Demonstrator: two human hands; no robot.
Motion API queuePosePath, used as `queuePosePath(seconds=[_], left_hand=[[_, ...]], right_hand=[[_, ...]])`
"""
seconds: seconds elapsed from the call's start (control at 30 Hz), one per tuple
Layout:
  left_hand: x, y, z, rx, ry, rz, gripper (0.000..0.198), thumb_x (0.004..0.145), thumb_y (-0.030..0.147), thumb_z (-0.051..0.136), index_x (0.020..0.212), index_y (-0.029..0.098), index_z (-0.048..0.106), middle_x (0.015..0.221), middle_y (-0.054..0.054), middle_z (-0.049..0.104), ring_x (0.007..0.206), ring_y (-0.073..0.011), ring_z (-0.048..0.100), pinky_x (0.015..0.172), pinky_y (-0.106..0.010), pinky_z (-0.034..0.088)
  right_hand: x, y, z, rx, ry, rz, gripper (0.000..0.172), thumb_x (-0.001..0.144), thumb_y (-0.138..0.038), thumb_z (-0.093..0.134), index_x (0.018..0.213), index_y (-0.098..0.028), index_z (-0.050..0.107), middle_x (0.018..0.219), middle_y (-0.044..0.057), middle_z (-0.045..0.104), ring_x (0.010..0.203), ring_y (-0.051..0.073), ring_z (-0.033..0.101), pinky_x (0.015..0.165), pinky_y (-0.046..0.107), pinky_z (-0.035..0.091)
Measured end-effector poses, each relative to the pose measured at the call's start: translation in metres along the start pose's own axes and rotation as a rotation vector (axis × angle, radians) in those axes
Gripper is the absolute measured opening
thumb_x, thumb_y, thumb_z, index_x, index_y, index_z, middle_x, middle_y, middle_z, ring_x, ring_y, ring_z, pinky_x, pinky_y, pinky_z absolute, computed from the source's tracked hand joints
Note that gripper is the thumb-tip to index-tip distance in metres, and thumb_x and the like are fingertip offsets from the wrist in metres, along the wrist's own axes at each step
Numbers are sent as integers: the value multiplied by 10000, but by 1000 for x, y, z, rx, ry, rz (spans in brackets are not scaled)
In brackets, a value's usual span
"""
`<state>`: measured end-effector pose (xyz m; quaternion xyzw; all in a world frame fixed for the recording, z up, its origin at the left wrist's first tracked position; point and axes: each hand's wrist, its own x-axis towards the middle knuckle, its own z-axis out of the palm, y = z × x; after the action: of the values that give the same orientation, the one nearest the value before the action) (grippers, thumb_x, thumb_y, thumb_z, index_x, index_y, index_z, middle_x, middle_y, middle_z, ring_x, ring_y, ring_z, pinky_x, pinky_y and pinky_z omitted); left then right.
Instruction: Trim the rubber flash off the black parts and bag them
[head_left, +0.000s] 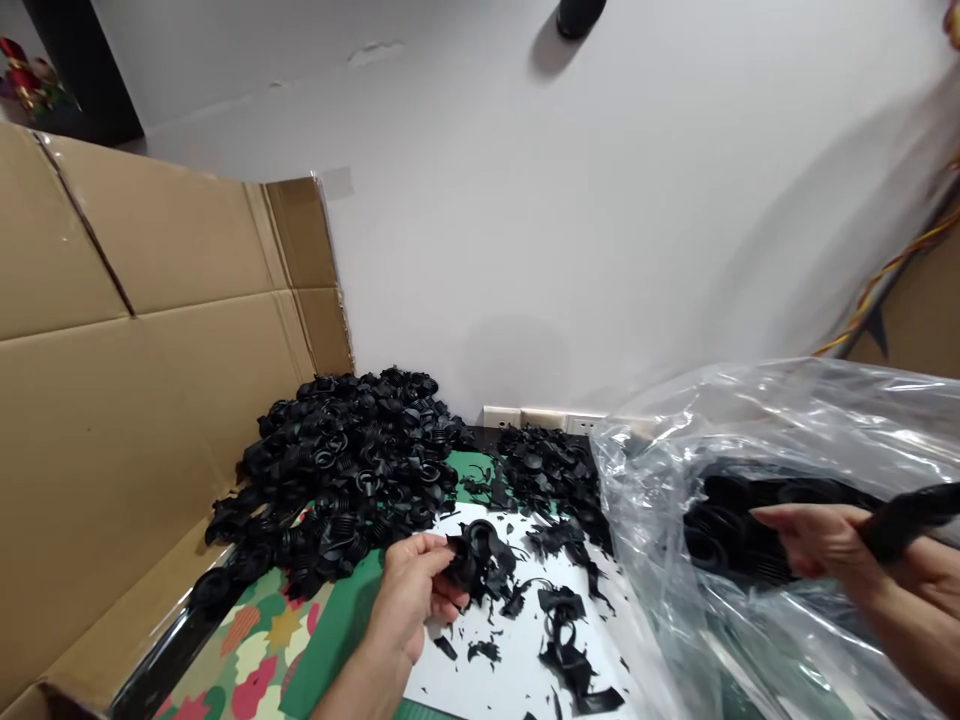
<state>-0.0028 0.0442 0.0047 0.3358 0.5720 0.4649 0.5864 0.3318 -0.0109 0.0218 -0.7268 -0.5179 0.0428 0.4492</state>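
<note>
My left hand (411, 590) pinches a black ribbed rubber part (480, 558) over a white sheet (495, 680). Black trimmings (570, 660) lie scattered on that sheet. To the left rises a big pile of similar black rubber parts (352, 470). My right hand (821, 540) reaches into a clear plastic bag (750, 440) that holds more black parts (720, 530). Its fingers are pressed together and point left. A dark elongated object (911, 515) sticks out behind the hand; I cannot make out what it is.
A tall cardboard wall (135, 350) closes off the left side. A smaller heap of black scraps (547, 465) lies at the back by a white wall (562, 200) with sockets (540, 418). Green patterned covering (255, 650) shows under the sheet.
</note>
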Motion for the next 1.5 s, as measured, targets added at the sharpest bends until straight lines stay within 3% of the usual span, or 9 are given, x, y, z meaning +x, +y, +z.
queuePosePath(seconds=[0.07, 0.2, 0.37, 0.6, 0.8, 1.0, 1.1, 1.3, 1.5], left_hand=[[0, 3, 1, -66, -7, -28, 54, 629, 144, 597, 598, 152, 553, 382, 13, 575, 289, -111, 530, 262, -156, 351], [-2, 11, 6, -175, -34, -57, 135, 662, 49, 484, 593, 141, 556, 397, -14, 600, 302, -120, 550, 279, -171, 388], [-8, 18, 18, -271, -74, -56, 201, 640, -11, 432, 619, 130, 574, 426, -17, 610, 324, -122, 561, 293, -176, 399], [-17, 6, 28, -336, -170, -14, 312, 527, -45, 467, 732, 134, 622, 550, -17, 665, 398, -136, 592, 313, -182, 408], [-22, -3, 28, -392, -326, -1, 265, 608, 16, 616, 842, 126, 675, 633, -46, 700, 438, -136, 581, 348, -201, 429], [-32, -8, 20, -440, -419, -40, 240, 778, 306, 641, 903, 109, 698, 793, -102, 729, 682, -204, 652, 538, -259, 476], [-36, -13, 17, -300, -448, 75, 336, 695, 273, 750, 992, 133, 680, 860, -101, 725, 701, -199, 655, 517, -227, 437], [-33, -25, 3, -274, -298, -26, 369, 618, 306, 803, 924, 135, 687, 822, -102, 719, 603, -184, 639, 483, -241, 451], [-37, -29, -3, -321, -251, -39, 379, 611, 281, 806, 943, 142, 689, 788, -88, 703, 605, -174, 613, 451, -230, 450]], right_hand=[[-10, -31, 11, 143, -120, 81, 483, 710, -656, 507, 839, -254, 740, 718, 126, 719, 663, 276, 674, 577, 365, 511], [-28, -91, 41, 351, -348, 5, 499, 762, -600, 482, 967, -193, 686, 566, 47, 617, 538, 221, 584, 500, 330, 470], [-47, -122, 76, 410, -560, -57, 325, 810, -429, 436, 753, -195, 655, 662, 64, 647, 624, 226, 584, 553, 325, 444], [-55, -122, 91, 506, -400, 18, 344, 771, -468, 462, 732, -183, 650, 735, 87, 672, 729, 269, 617, 653, 350, 466], [-58, -122, 93, 540, -451, -85, 186, 722, -302, 536, 800, -188, 659, 851, 76, 620, 834, 256, 599, 760, 360, 467], [-71, -120, 108, 509, -428, -156, 96, 676, -123, 523, 672, -201, 580, 834, 48, 572, 761, 211, 583, 682, 309, 470], [-73, -119, 113, 506, -397, -208, 122, 691, -113, 511, 655, -206, 580, 807, 37, 569, 681, 185, 581, 602, 278, 464], [-62, -112, 98, 565, -258, -48, 231, 779, -374, 527, 751, -191, 665, 796, 68, 590, 751, 236, 577, 664, 346, 475], [-67, -111, 76, 710, -318, 135, 465, 764, -631, 494, 767, -219, 709, 913, 72, 633, 839, 250, 566, 700, 326, 456]])
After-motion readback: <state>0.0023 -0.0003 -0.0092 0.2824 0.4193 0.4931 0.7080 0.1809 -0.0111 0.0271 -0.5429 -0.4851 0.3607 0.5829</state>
